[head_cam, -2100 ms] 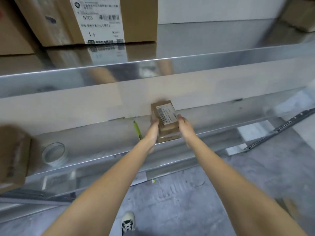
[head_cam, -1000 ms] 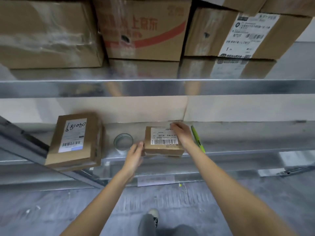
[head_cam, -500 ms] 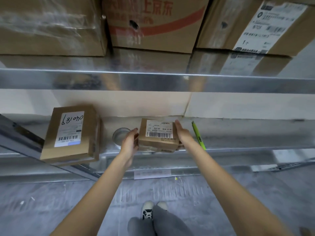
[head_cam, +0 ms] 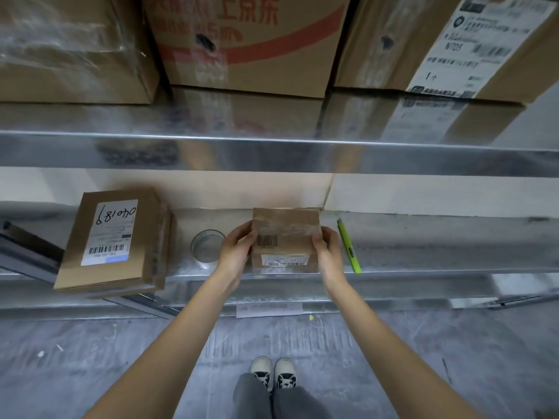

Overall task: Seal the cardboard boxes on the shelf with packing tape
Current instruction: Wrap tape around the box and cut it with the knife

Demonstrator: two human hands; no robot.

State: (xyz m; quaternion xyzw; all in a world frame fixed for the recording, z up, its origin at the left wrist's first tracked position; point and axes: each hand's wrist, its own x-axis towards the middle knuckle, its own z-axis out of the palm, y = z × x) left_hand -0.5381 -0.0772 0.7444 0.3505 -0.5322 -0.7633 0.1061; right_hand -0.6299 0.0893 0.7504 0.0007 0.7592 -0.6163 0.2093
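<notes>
Now gripping small brown cardboard box (head_cam: 286,237) between both hands, left hand (head_cam: 237,249) nearer clear packing tape roll (head_cam: 207,245) sitting toward shelf (head_cam: 423,252) front edge; right hand (head_cam: 328,252) clasping opposite side.

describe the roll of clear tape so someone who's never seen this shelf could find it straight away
Look at the lower metal shelf, between the big labelled box and the small box held in both hands. The tape roll lies flat there, by the left hand: the only round, see-through thing among brown boxes.
</notes>
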